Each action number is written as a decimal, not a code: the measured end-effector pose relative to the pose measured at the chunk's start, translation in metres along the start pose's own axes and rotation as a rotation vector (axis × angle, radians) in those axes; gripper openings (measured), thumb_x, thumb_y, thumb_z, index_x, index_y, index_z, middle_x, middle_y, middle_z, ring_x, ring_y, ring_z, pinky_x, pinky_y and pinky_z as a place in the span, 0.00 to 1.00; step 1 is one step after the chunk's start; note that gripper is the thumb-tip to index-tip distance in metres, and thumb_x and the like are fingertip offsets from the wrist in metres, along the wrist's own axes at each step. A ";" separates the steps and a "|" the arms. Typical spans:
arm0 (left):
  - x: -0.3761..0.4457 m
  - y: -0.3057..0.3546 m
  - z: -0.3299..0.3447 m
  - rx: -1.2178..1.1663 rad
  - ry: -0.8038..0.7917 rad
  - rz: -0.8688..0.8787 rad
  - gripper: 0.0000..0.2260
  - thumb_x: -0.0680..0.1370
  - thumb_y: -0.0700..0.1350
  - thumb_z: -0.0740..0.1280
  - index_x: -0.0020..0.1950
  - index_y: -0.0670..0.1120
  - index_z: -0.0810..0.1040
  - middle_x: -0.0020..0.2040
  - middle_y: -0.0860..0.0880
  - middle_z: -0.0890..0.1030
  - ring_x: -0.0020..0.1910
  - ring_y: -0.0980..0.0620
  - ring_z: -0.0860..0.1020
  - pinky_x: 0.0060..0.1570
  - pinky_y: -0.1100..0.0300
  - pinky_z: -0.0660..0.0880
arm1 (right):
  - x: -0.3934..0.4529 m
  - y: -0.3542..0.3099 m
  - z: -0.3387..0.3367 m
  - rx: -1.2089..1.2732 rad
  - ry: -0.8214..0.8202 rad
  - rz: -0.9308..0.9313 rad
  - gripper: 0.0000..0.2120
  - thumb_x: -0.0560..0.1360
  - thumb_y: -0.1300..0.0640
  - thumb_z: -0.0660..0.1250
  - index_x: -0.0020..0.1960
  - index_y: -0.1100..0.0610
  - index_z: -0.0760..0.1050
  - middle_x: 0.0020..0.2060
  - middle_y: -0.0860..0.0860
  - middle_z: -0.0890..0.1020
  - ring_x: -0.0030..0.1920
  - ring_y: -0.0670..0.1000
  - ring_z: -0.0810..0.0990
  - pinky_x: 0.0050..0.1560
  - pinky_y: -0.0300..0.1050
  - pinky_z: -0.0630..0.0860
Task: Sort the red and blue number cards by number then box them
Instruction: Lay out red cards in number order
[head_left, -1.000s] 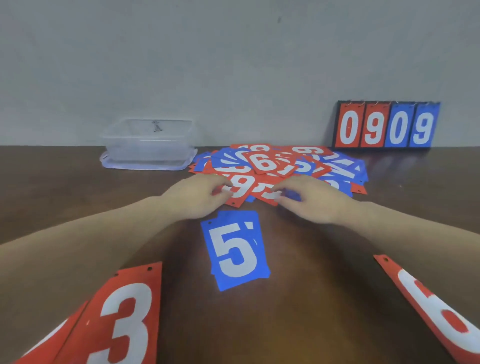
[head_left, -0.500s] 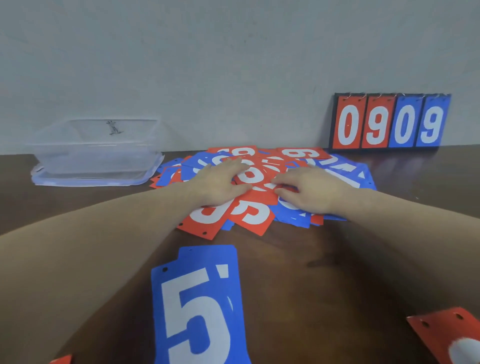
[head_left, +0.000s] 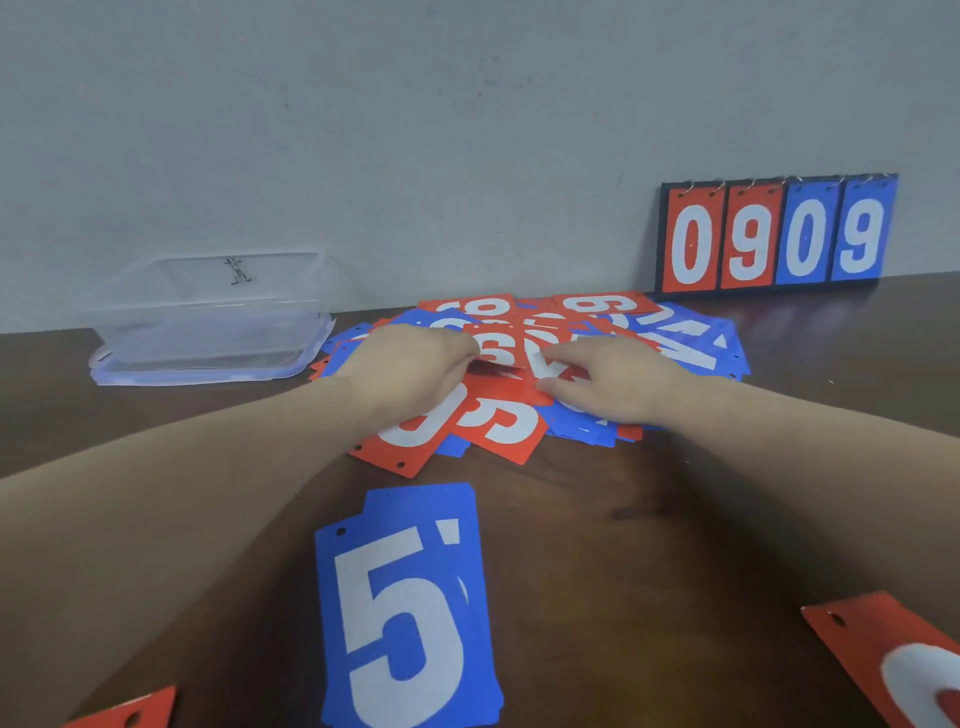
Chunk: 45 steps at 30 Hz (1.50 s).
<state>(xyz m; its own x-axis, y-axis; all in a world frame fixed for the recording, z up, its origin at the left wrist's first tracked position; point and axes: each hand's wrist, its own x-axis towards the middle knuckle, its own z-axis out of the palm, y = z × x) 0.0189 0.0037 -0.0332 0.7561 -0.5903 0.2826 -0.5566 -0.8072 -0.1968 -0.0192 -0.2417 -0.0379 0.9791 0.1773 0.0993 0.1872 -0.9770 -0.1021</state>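
Observation:
A loose pile of red and blue number cards (head_left: 519, 421) lies at the table's middle, near the wall. My left hand (head_left: 410, 369) rests on the pile's left side, its fingertips pinching the edge of a red 6 card (head_left: 498, 348) that sits slightly raised on top. On the right side, my right hand (head_left: 613, 379) lies flat, fingers straight and pressing on the cards. A small stack of blue 5 cards (head_left: 405, 597) lies nearer to me. The clear plastic box (head_left: 208, 312) stands at the back left with nothing in it.
A flip scoreboard (head_left: 779, 234) reading 0909 leans against the wall at the back right. One red card (head_left: 893, 660) lies at the near right edge, and a red card corner (head_left: 130, 714) shows at the near left. The dark wooden table (head_left: 649, 545) runs between them.
Both hands have slid from the pile's near edge farther onto it. My left fingertips have closed on the red 6 card. The view has tilted up.

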 end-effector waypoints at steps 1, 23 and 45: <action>-0.005 -0.004 0.000 -0.035 0.024 -0.016 0.13 0.85 0.49 0.54 0.63 0.51 0.76 0.50 0.49 0.83 0.45 0.44 0.79 0.44 0.48 0.77 | 0.000 0.000 0.002 -0.028 -0.031 -0.011 0.27 0.81 0.34 0.56 0.75 0.45 0.69 0.73 0.46 0.74 0.70 0.51 0.73 0.67 0.48 0.71; -0.084 -0.001 -0.028 -0.951 0.195 -0.635 0.11 0.79 0.38 0.67 0.51 0.55 0.79 0.53 0.55 0.77 0.43 0.61 0.77 0.44 0.62 0.77 | -0.069 -0.023 -0.026 -0.018 0.157 -0.025 0.16 0.82 0.55 0.61 0.67 0.48 0.78 0.64 0.47 0.81 0.63 0.50 0.77 0.62 0.45 0.74; -0.155 0.063 -0.091 -1.571 0.031 -0.748 0.15 0.79 0.30 0.61 0.62 0.45 0.75 0.57 0.46 0.83 0.52 0.49 0.84 0.44 0.56 0.83 | -0.171 -0.099 -0.052 0.186 0.436 -0.223 0.16 0.71 0.52 0.70 0.35 0.49 0.62 0.65 0.43 0.80 0.66 0.49 0.74 0.54 0.49 0.75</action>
<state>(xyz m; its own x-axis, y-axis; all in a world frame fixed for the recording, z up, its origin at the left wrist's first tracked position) -0.1652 0.0452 -0.0040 0.9889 -0.1095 -0.1005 0.0901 -0.0960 0.9913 -0.2093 -0.1818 0.0063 0.7977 0.2739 0.5373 0.4369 -0.8765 -0.2019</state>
